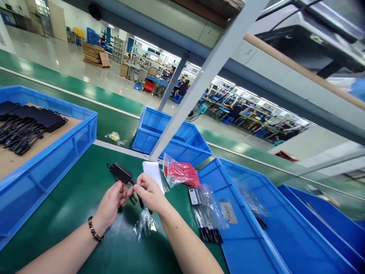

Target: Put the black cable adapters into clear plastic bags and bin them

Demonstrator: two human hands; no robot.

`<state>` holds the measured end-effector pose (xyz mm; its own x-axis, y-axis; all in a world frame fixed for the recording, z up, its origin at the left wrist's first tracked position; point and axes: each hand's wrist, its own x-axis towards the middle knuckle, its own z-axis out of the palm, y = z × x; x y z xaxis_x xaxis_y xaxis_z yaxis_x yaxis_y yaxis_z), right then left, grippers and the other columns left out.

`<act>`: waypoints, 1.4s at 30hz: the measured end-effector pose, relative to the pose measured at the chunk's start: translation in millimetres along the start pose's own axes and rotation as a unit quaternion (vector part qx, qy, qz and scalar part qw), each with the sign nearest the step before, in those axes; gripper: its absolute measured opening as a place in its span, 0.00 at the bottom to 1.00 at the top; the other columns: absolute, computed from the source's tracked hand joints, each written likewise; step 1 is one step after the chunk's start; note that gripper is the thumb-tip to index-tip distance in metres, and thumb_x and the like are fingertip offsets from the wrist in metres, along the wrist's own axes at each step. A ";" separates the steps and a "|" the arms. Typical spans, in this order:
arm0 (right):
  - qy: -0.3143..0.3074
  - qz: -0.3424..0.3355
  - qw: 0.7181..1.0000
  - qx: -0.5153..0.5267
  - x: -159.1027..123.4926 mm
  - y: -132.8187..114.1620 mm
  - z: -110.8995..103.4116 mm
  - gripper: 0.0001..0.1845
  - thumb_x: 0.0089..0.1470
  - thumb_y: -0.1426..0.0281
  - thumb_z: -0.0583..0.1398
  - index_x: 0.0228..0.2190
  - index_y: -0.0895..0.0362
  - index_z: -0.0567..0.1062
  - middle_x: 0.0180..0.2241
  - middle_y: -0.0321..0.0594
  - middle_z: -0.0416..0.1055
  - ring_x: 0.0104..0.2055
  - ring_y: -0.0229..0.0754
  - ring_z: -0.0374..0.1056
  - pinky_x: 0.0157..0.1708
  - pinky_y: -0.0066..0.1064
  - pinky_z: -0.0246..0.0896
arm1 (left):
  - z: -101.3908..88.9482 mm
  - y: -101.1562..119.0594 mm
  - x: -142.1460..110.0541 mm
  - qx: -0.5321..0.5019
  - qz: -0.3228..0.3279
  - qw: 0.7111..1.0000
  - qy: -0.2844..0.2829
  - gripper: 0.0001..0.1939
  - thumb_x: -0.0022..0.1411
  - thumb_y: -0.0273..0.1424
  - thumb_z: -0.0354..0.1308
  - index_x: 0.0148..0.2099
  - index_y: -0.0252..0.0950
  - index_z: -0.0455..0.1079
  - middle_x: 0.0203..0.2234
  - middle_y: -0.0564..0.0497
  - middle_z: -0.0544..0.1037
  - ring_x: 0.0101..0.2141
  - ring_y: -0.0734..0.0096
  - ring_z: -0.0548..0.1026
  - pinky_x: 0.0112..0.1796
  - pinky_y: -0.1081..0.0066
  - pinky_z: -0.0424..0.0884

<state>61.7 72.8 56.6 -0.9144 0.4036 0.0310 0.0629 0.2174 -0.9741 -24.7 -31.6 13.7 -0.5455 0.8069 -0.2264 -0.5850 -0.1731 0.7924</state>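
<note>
A black power adapter (122,173) is held up over the green work surface, tilted, with its cable bundled at the near end. My left hand (111,201), wearing a beaded bracelet, is closed at the adapter's lower edge, its fingertips curled round the cable side. Thumb and fingers of my right hand (150,193) pinch the adapter's cable (140,199), and black cable ends hang below. Just under the hands lies a crumpled clear plastic bag (145,223). Beyond my right hand are a white sheet (152,173) and a clear bag of red pieces (182,173).
At left, a blue crate (57,152) holds rows of black adapters (31,118) on cardboard. More blue bins stand at the back (176,140) and right (242,228). Bagged black items (207,213) lie against the right bin. A slanted metal post (196,83) rises behind the hands.
</note>
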 end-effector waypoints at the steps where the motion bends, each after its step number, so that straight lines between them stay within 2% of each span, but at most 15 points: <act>1: -0.007 0.017 0.999 0.039 -2.4 2.8 -0.1 0.07 0.51 0.67 0.51 0.26 0.54 0.55 0.20 0.30 0.65 0.20 0.33 0.59 0.22 0.24 0.54 | 0.5 0.1 -0.3 0.004 -0.005 1.000 -0.004 0.18 0.57 0.44 0.51 0.28 0.32 0.65 0.19 0.55 0.66 0.17 0.81 0.59 0.18 0.78 0.56; 4: 0.040 0.054 0.997 0.024 -9.0 14.8 4.5 0.07 0.52 0.65 0.49 0.27 0.54 0.55 0.18 0.29 0.63 0.18 0.34 0.61 0.20 0.25 0.54 | 1.3 3.3 0.8 -0.007 -0.008 1.000 -0.001 0.16 0.58 0.43 0.49 0.34 0.34 0.66 0.25 0.52 0.69 0.23 0.77 0.66 0.24 0.77 0.63; 8: 0.122 -0.001 0.961 -0.248 -27.4 28.2 22.3 0.04 0.51 0.68 0.51 0.29 0.55 0.61 0.26 0.35 0.67 0.25 0.37 0.64 0.24 0.27 0.53 | 1.9 7.9 2.5 -0.060 -0.083 0.994 -0.032 0.18 0.59 0.41 0.48 0.45 0.33 0.64 0.32 0.46 0.72 0.32 0.69 0.70 0.35 0.69 0.68; 11: 0.089 -0.010 0.930 -0.357 -47.8 26.4 33.9 0.04 0.50 0.70 0.52 0.30 0.57 0.64 0.28 0.38 0.68 0.26 0.39 0.64 0.25 0.27 0.52 | 2.0 5.0 1.8 -0.084 -0.123 0.988 -0.039 0.19 0.59 0.39 0.50 0.47 0.31 0.63 0.28 0.46 0.71 0.27 0.69 0.70 0.31 0.68 0.68; 13: 0.019 0.005 0.932 -0.362 -61.7 18.3 33.4 0.05 0.50 0.68 0.54 0.30 0.56 0.66 0.25 0.36 0.68 0.25 0.38 0.63 0.24 0.27 0.51 | 2.6 1.1 0.3 -0.097 -0.124 0.986 -0.047 0.18 0.59 0.39 0.50 0.46 0.32 0.63 0.25 0.49 0.69 0.23 0.72 0.68 0.26 0.70 0.67; 15: -0.068 0.006 0.942 -0.329 -73.4 8.8 23.4 0.06 0.49 0.65 0.56 0.28 0.54 0.69 0.22 0.33 0.68 0.24 0.36 0.63 0.24 0.25 0.51 | 3.7 -2.6 -1.7 -0.107 -0.137 0.982 -0.072 0.17 0.59 0.40 0.49 0.46 0.34 0.63 0.24 0.51 0.68 0.19 0.77 0.64 0.21 0.74 0.62; 17: -0.095 0.009 0.948 -0.305 -81.7 4.5 5.2 0.07 0.51 0.64 0.55 0.28 0.52 0.70 0.24 0.32 0.69 0.26 0.35 0.64 0.26 0.24 0.52 | 4.9 -5.0 -4.0 -0.109 -0.162 0.976 -0.100 0.18 0.59 0.43 0.47 0.45 0.35 0.64 0.24 0.52 0.67 0.15 0.81 0.58 0.17 0.77 0.55; 19: -0.028 0.043 0.943 -0.330 -87.2 11.3 -17.8 0.08 0.54 0.65 0.52 0.29 0.52 0.70 0.27 0.33 0.69 0.29 0.36 0.64 0.29 0.25 0.53 | 5.9 -5.9 -5.9 -0.108 -0.180 0.971 -0.115 0.21 0.59 0.45 0.46 0.44 0.35 0.65 0.25 0.51 0.67 0.14 0.83 0.55 0.16 0.78 0.50; 22: 0.095 0.132 0.886 -0.435 -95.3 41.4 -51.5 0.07 0.52 0.66 0.52 0.31 0.55 0.68 0.29 0.38 0.68 0.30 0.40 0.64 0.30 0.28 0.53 | 6.2 -5.4 -7.4 -0.107 -0.198 0.966 -0.128 0.23 0.58 0.47 0.45 0.44 0.34 0.66 0.25 0.50 0.67 0.14 0.84 0.53 0.17 0.78 0.47; 24: 0.102 0.191 0.854 -0.474 -102.0 65.2 -67.5 0.06 0.47 0.66 0.55 0.29 0.55 0.66 0.29 0.39 0.67 0.30 0.41 0.64 0.28 0.29 0.52 | 5.8 -5.2 -7.4 -0.108 -0.210 0.963 -0.131 0.23 0.58 0.46 0.45 0.44 0.33 0.66 0.24 0.50 0.67 0.15 0.83 0.52 0.17 0.77 0.47; 26: 0.090 0.225 0.844 -0.478 -108.2 83.9 -76.5 0.06 0.45 0.68 0.56 0.29 0.55 0.65 0.28 0.38 0.67 0.29 0.41 0.63 0.27 0.28 0.51 | 5.7 -5.5 -7.2 -0.106 -0.217 0.961 -0.134 0.22 0.58 0.44 0.47 0.44 0.32 0.67 0.24 0.48 0.67 0.15 0.82 0.53 0.18 0.76 0.49; 30: 0.072 0.234 0.859 -0.449 -113.3 99.2 -80.1 0.04 0.45 0.71 0.55 0.27 0.55 0.64 0.25 0.35 0.65 0.27 0.38 0.61 0.25 0.26 0.48 | 8.6 -7.1 -10.5 -0.013 -0.154 0.979 -0.136 0.18 0.56 0.35 0.54 0.47 0.32 0.65 0.32 0.43 0.71 0.19 0.79 0.60 0.22 0.74 0.56; 34: 0.093 0.223 0.869 -0.432 -109.8 102.6 -80.3 0.02 0.45 0.71 0.53 0.26 0.55 0.63 0.23 0.33 0.63 0.25 0.37 0.59 0.24 0.25 0.46 | 12.7 -10.0 -19.9 0.199 0.012 0.977 -0.076 0.33 0.49 0.27 0.60 0.57 0.41 0.56 0.39 0.46 0.70 0.31 0.70 0.68 0.32 0.73 0.63; 36: 0.105 0.225 0.874 -0.418 -107.7 104.8 -81.3 0.02 0.45 0.70 0.53 0.25 0.55 0.62 0.22 0.32 0.62 0.24 0.36 0.58 0.23 0.25 0.46 | 12.9 -12.7 -24.4 0.239 0.067 0.967 -0.053 0.37 0.47 0.25 0.62 0.58 0.43 0.54 0.41 0.47 0.70 0.36 0.66 0.68 0.35 0.72 0.64; 42: 0.119 0.228 0.882 -0.396 -105.9 109.3 -83.1 0.03 0.43 0.69 0.53 0.24 0.55 0.61 0.21 0.31 0.61 0.23 0.36 0.58 0.23 0.24 0.46 | 8.0 -21.4 -28.8 0.217 0.078 0.971 -0.061 0.37 0.43 0.22 0.63 0.56 0.39 0.56 0.42 0.44 0.70 0.41 0.61 0.68 0.35 0.72 0.65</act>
<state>198.7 127.7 -34.5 -0.6186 0.7635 -0.1854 0.7473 0.4988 -0.4390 8.3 -46.5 7.8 -0.5159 0.8558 -0.0372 -0.1781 -0.0647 0.9819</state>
